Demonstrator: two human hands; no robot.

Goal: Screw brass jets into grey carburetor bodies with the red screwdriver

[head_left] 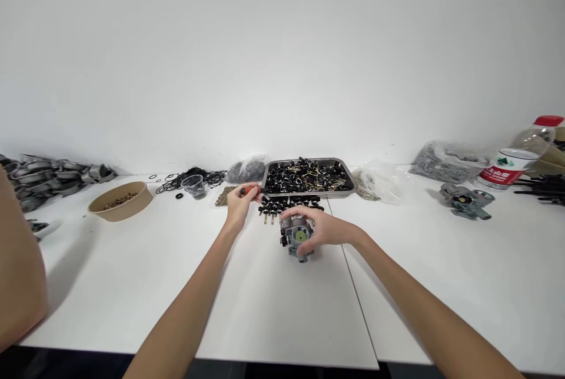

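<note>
Your right hand (329, 230) has the metal part (291, 242) in front of you, over the white table (282, 314); I can't tell if they touch. Your thumb is at its right side and your other fingers curve over its top, as wide apart as the part. It is grey, with a yellow-green disc in a round hole. Behind it sit small black pieces (289, 203). Your left hand (239, 210) pinches a red tool (249, 190) near the tray (309, 194).
</note>
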